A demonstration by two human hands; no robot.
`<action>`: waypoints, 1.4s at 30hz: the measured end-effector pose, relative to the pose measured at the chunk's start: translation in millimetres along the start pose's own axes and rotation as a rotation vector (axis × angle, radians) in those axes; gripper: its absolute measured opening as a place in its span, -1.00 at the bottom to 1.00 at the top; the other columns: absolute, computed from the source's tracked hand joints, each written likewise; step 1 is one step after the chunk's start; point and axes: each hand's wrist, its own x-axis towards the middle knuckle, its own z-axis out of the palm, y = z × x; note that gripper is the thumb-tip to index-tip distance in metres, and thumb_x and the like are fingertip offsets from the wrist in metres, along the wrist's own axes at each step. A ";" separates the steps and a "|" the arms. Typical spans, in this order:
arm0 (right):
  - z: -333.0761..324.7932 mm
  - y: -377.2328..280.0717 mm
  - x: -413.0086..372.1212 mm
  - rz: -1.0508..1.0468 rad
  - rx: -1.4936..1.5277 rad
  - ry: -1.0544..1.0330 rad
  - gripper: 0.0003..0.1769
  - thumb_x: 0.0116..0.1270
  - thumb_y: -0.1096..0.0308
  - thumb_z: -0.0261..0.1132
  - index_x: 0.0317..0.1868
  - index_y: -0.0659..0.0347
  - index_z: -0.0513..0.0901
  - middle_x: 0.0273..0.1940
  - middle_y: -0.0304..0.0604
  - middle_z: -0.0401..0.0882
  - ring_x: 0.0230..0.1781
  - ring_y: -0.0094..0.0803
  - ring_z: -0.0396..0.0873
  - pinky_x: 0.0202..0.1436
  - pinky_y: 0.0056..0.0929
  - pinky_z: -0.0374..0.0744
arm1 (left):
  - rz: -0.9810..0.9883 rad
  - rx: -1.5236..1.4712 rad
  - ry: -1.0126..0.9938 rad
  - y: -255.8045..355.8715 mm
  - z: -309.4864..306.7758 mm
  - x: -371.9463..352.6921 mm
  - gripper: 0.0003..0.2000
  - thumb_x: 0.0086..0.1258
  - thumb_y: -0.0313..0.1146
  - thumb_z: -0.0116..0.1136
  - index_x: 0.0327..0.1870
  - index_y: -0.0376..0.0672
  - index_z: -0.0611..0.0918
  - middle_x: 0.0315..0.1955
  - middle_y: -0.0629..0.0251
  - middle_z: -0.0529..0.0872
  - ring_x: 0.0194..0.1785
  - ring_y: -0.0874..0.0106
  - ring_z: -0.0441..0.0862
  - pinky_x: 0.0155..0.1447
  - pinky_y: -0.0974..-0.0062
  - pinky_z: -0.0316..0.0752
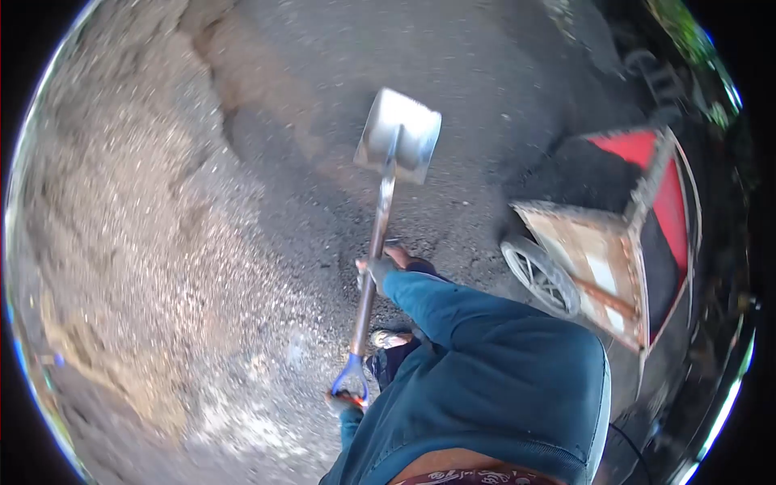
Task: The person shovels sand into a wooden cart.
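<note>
A shovel with a pale metal blade, a brown shaft and a blue D-shaped handle stretches through the middle of the view. Its blade points away from me over the ground, and no load shows on it. Partway along the shaft, my right hand is wrapped round it. At the near end, my left hand is closed on the blue handle; part of that hand is hidden by the grip. Both arms wear teal sleeves.
On the right stands a wooden-sided cart with red inner panels, dark material inside and a spoked wheel. Loose gravelly material covers the left side. My shoe is beside the shaft. Green plants edge the top right.
</note>
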 end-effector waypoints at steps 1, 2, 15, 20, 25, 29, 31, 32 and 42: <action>-5.1 31.0 11.1 0.075 -0.186 0.013 -0.77 0.27 0.29 0.34 -0.22 0.26 0.53 -0.40 -0.10 0.51 -0.46 -0.22 0.54 -0.36 -0.11 0.59 | -0.072 -0.063 0.093 -22.8 -50.2 -11.9 -0.57 0.37 0.20 -0.09 -0.46 0.00 0.35 -0.68 0.43 0.32 -0.68 0.42 0.20 -0.55 0.32 0.16; -28.4 41.4 46.7 0.097 -0.380 0.022 -0.70 0.28 0.21 0.32 -0.16 0.27 0.56 -0.26 -0.03 0.53 -0.30 -0.19 0.54 -0.23 -0.11 0.55 | -0.119 -0.130 0.164 -40.0 -87.3 -27.7 -0.58 0.37 0.18 -0.09 -0.40 -0.03 0.36 -0.63 0.40 0.35 -0.63 0.39 0.24 -0.51 0.29 0.20; 176.8 33.9 234.2 0.340 -0.273 -0.214 -0.90 0.30 0.36 0.25 -0.31 0.15 0.50 -0.51 -0.21 0.43 -0.56 -0.29 0.49 -0.42 -0.07 0.56 | 0.283 -0.323 0.241 67.2 122.2 -6.0 -0.77 0.36 -0.19 0.01 -0.45 -0.12 0.44 -0.78 0.36 0.29 -0.80 0.39 0.23 -0.72 0.31 0.18; 170.6 22.9 151.3 0.198 -0.133 -0.180 -0.85 0.29 0.38 0.30 -0.25 0.18 0.48 -0.49 -0.21 0.45 -0.64 -0.28 0.47 -0.50 -0.12 0.57 | 0.481 -0.213 0.254 78.6 99.8 -23.0 -0.76 0.35 -0.25 -0.06 -0.50 -0.18 0.41 -0.77 0.30 0.33 -0.81 0.41 0.25 -0.76 0.32 0.21; 88.6 1.3 99.1 0.074 0.084 0.004 -0.84 0.26 0.41 0.33 -0.24 0.19 0.49 -0.51 -0.19 0.46 -0.64 -0.23 0.49 -0.54 -0.05 0.57 | 0.265 -0.070 0.054 103.8 76.1 -14.5 -0.65 0.40 -0.10 -0.08 -0.58 -0.09 0.41 -0.81 0.37 0.33 -0.81 0.41 0.26 -0.74 0.37 0.22; -29.7 -81.4 29.5 -0.179 0.349 0.334 -0.90 0.29 0.44 0.26 -0.27 0.19 0.48 -0.58 -0.19 0.44 -0.70 -0.23 0.49 -0.65 -0.13 0.56 | 0.146 0.175 -0.398 84.0 147.0 13.8 -0.64 0.44 -0.08 -0.08 -0.55 -0.09 0.43 -0.85 0.30 0.33 -0.87 0.34 0.27 -0.81 0.35 0.24; -130.5 -172.8 -44.1 -0.578 0.531 0.349 -0.94 0.38 0.42 0.13 -0.27 0.20 0.48 -0.58 -0.15 0.45 -0.70 -0.22 0.49 -0.66 -0.12 0.58 | 0.280 0.462 -0.670 73.1 270.0 -109.4 -0.65 0.46 -0.09 -0.02 -0.52 -0.11 0.45 -0.85 0.32 0.32 -0.86 0.38 0.26 -0.80 0.38 0.22; -153.0 -215.0 -84.7 -0.629 0.640 0.423 -0.91 0.37 0.39 0.15 -0.27 0.22 0.48 -0.58 -0.15 0.47 -0.69 -0.22 0.50 -0.64 -0.09 0.59 | 0.351 0.535 -0.813 66.7 314.6 -150.0 -0.63 0.45 -0.04 0.08 -0.50 -0.10 0.45 -0.82 0.34 0.35 -0.84 0.41 0.27 -0.77 0.41 0.22; -180.9 -261.2 -161.8 -0.638 0.591 0.034 -0.83 0.33 0.33 0.31 -0.22 0.11 0.45 -0.49 -0.17 0.47 -0.49 -0.23 0.54 -0.38 -0.06 0.61 | 0.272 0.457 -1.558 78.2 229.7 -302.7 -0.61 0.41 0.06 0.15 -0.30 -0.11 0.43 -0.60 0.32 0.47 -0.59 0.42 0.48 -0.42 0.29 0.55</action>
